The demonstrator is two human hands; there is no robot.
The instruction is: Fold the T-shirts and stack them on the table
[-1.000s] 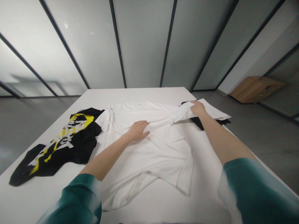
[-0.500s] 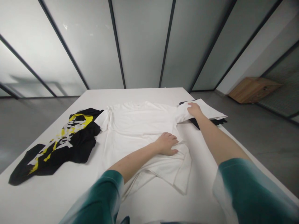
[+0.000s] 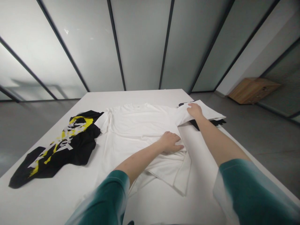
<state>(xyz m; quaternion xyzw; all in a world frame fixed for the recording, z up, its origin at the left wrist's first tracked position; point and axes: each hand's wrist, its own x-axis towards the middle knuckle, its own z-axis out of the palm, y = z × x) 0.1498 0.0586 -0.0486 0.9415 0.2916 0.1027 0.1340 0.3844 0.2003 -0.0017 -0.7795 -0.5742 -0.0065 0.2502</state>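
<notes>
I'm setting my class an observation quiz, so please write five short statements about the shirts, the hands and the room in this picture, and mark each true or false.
1. The left hand lies on the white shirt. True.

2. The black garment with yellow and white print is to the right of the white shirt. False: the black garment is to its left.

3. The right hand is at a white sleeve of the shirt. True.

4. The wooden cabinet stands on the table. False: the cabinet is on the floor, beyond the table's right side.

5. Some dark cloth shows from under the white sleeve. True.
</notes>
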